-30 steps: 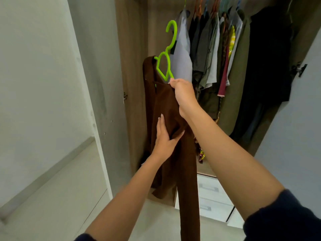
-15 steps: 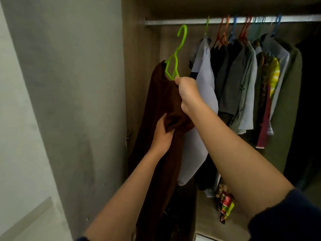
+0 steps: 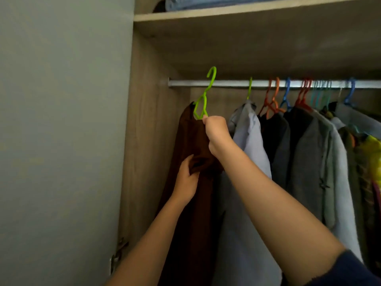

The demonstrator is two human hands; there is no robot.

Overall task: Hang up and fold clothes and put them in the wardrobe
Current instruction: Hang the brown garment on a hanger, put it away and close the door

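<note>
While right hand point(image 3: 216, 131) grips lime-green plastic hanger point(image 3: 203, 100) and left hand point(image 3: 186, 182) clutches brown fabric garment point(image 3: 191, 141), hooking silver metal rail point(image 3: 226, 83) appears next.

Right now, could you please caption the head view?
Right hand holds green hanger with brown garment by the rail; left hand grips its fabric.

Bare forearms point(image 3: 268, 203), dark navy right sleeve point(image 3: 352, 271)
</note>
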